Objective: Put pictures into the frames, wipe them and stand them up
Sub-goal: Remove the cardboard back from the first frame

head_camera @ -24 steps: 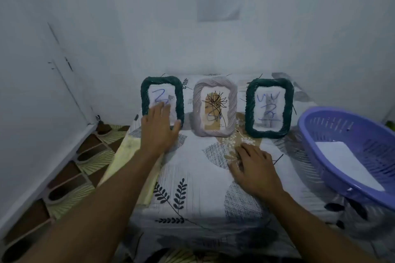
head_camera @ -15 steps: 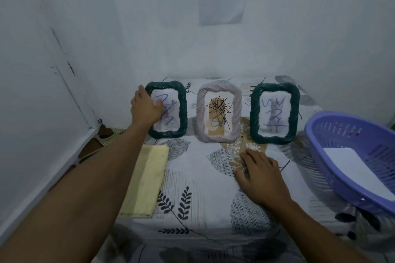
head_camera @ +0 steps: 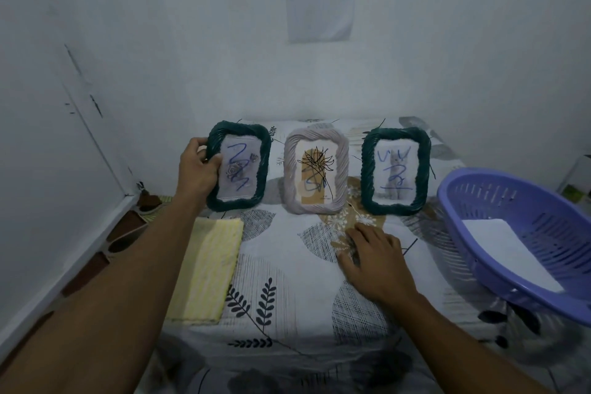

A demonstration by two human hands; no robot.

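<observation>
1. The left hand (head_camera: 198, 169) grips the left edge of the upright left green frame (head_camera: 263, 166), thumb across its front.
2. The right hand (head_camera: 377, 259) lies flat and relaxed on the bench (head_camera: 287, 297), holding nothing.
3. Just beyond it stand a pale frame (head_camera: 316, 174) and the right green frame (head_camera: 396, 169).
4. A yellow cloth (head_camera: 211, 269) lies just nearer than the left hand, and a purple basket (head_camera: 550, 227) sits to the right of the right hand.

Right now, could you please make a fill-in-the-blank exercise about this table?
The left hand grips a frame whose colour is ___.
The white sheet lies inside the purple ___.
The colour of the cloth on the table is ___.
The pale frame stands in the ___ of the row.
Missing words: green; basket; yellow; middle.
</observation>
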